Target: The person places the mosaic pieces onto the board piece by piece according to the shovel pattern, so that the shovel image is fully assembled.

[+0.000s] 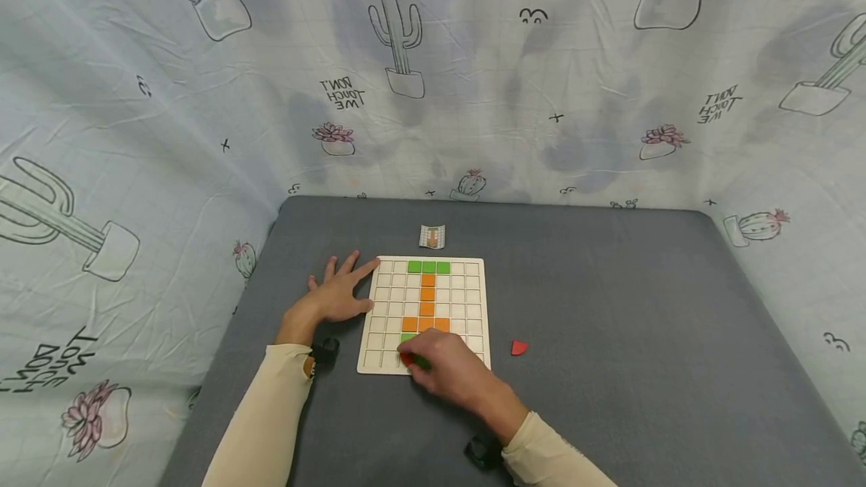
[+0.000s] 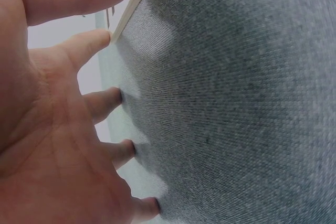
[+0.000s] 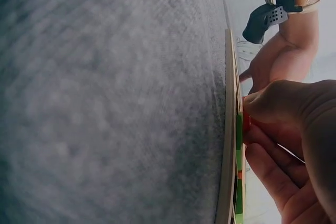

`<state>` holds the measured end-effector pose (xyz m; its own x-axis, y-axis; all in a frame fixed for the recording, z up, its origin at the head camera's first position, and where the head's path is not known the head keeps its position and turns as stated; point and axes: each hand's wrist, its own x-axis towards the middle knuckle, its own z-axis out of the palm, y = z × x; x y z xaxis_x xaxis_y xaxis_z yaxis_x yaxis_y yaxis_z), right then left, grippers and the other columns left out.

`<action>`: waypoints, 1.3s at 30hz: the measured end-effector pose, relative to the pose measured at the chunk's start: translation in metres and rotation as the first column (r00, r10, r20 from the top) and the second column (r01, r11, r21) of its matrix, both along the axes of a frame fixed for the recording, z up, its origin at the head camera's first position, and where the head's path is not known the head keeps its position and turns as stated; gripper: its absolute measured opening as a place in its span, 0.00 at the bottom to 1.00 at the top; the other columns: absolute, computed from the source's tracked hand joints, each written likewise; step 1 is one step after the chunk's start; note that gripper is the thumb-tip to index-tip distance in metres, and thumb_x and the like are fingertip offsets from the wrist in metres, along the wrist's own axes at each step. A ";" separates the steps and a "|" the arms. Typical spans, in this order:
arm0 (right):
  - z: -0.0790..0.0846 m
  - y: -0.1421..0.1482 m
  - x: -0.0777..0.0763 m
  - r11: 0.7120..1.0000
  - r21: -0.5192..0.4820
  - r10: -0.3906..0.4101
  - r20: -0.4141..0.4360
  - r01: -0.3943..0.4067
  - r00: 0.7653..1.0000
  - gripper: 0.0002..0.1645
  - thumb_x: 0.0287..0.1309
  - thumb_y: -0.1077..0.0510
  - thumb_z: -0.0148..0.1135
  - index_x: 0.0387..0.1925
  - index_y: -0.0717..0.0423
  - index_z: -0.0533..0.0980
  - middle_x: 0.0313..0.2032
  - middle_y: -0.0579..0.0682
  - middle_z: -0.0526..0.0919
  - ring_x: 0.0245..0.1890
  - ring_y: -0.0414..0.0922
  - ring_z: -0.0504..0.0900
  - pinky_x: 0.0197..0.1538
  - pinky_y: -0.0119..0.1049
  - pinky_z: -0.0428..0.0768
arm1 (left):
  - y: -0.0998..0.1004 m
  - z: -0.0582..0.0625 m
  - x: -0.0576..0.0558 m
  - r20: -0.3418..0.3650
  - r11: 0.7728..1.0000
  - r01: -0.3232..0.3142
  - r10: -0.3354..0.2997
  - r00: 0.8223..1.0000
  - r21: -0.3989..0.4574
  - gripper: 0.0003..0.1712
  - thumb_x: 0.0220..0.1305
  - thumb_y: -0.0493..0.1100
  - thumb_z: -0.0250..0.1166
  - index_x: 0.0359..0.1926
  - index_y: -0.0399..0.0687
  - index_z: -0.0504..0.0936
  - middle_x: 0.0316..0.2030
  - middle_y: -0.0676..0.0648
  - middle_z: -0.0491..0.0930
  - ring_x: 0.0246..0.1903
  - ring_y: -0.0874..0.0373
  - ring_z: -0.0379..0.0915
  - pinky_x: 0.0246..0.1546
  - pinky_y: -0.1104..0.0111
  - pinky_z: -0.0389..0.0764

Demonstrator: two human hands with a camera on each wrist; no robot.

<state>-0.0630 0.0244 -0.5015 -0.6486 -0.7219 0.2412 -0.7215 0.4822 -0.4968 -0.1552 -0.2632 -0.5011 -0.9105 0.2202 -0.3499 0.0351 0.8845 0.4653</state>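
A pale gridded board (image 1: 467, 291) lies on the table with green squares (image 1: 429, 267) along its top and orange squares (image 1: 427, 295) in a column below, widening into a row. At the board's left edge my left hand (image 1: 336, 295) rests with spread fingers, thumb and index fingertip against the rim. Over the board's lower part, my right hand (image 1: 449, 367) pinches a small red piece (image 3: 246, 113) between thumb and fingers, right at the board's surface. Its fingers partly hide more green pieces (image 3: 239, 129) there. Another red piece (image 1: 519, 348), with one curved side, lies right of the board.
A small printed card (image 1: 432, 237) with a coloured pattern lies behind the board. The grey tabletop (image 1: 609, 322) extends to the right. Cactus-print cloth (image 1: 473, 58) hangs behind and at both sides. Each wrist carries a dark camera.
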 end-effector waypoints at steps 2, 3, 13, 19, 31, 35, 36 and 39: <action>-0.001 0.000 0.000 1.000 0.007 0.003 -0.031 -0.003 0.999 0.11 0.68 0.60 0.76 0.50 0.49 0.89 0.43 0.41 0.92 0.46 0.38 0.88 0.55 0.35 0.87 | 0.001 0.001 0.000 0.001 1.000 -0.001 0.001 1.000 0.002 0.51 0.73 0.51 0.68 0.89 0.65 0.54 0.89 0.36 0.37 0.85 0.21 0.22 0.69 0.12 0.33; -0.001 0.000 0.000 1.000 0.008 0.002 -0.042 -0.001 0.999 0.10 0.68 0.60 0.76 0.50 0.49 0.89 0.43 0.41 0.92 0.45 0.38 0.88 0.55 0.35 0.87 | 0.001 0.002 0.001 0.000 1.000 -0.001 0.001 1.000 0.002 0.50 0.74 0.51 0.68 0.89 0.65 0.54 0.89 0.36 0.37 0.85 0.21 0.22 0.69 0.12 0.33; -0.001 -0.001 -0.002 1.000 -0.013 -0.010 -0.030 0.010 0.999 0.13 0.68 0.59 0.77 0.52 0.49 0.89 0.43 0.41 0.92 0.46 0.38 0.87 0.56 0.36 0.87 | 0.001 0.004 0.000 -0.011 1.000 0.000 0.000 1.000 -0.006 0.50 0.73 0.56 0.70 0.89 0.69 0.55 0.90 0.38 0.39 0.85 0.21 0.24 0.69 0.12 0.34; 0.000 -0.002 -0.003 1.000 0.011 -0.010 -0.017 0.010 1.000 0.14 0.68 0.59 0.76 0.53 0.49 0.89 0.45 0.41 0.92 0.47 0.38 0.88 0.57 0.36 0.87 | 0.003 0.005 0.003 -0.004 1.000 -0.005 0.005 1.000 0.013 0.50 0.74 0.51 0.68 0.89 0.66 0.54 0.89 0.36 0.37 0.85 0.22 0.21 0.69 0.12 0.33; -0.003 0.019 -0.006 0.990 -0.133 -0.046 0.067 0.054 0.997 0.16 0.62 0.63 0.79 0.51 0.52 0.90 0.45 0.44 0.94 0.45 0.40 0.89 0.53 0.36 0.88 | 0.002 -0.001 0.000 -0.003 1.000 -0.010 0.010 1.000 -0.008 0.51 0.74 0.53 0.69 0.89 0.69 0.54 0.90 0.38 0.37 0.85 0.22 0.22 0.70 0.13 0.33; -0.004 0.034 -0.007 0.977 -0.200 -0.058 0.106 0.078 0.993 0.18 0.60 0.65 0.79 0.52 0.55 0.90 0.45 0.47 0.95 0.45 0.43 0.91 0.53 0.38 0.89 | 0.002 0.000 0.000 0.001 1.000 -0.013 0.013 1.000 -0.017 0.51 0.73 0.55 0.69 0.89 0.71 0.54 0.90 0.39 0.38 0.85 0.22 0.23 0.70 0.13 0.34; -0.004 0.038 -0.007 0.974 -0.209 -0.062 0.113 0.084 0.992 0.18 0.59 0.65 0.79 0.52 0.56 0.90 0.45 0.47 0.95 0.45 0.44 0.92 0.53 0.39 0.90 | 0.003 0.002 0.001 0.005 1.000 -0.016 0.016 1.000 -0.017 0.51 0.73 0.55 0.69 0.89 0.70 0.54 0.90 0.40 0.38 0.86 0.23 0.23 0.71 0.14 0.34; -0.004 0.049 -0.007 0.968 -0.231 -0.072 0.122 0.099 0.990 0.19 0.59 0.66 0.79 0.52 0.56 0.90 0.46 0.48 0.95 0.46 0.45 0.92 0.52 0.39 0.90 | 0.006 0.010 0.004 0.014 1.000 -0.015 0.015 1.000 -0.013 0.51 0.74 0.53 0.69 0.89 0.68 0.53 0.90 0.37 0.37 0.85 0.21 0.23 0.70 0.13 0.33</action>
<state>-0.0696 0.0739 -0.5050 -0.7378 -0.5940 0.3206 -0.6162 0.3990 -0.6790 -0.1511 -0.2567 -0.4916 -0.9086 0.2021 -0.3656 0.0152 0.8906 0.4546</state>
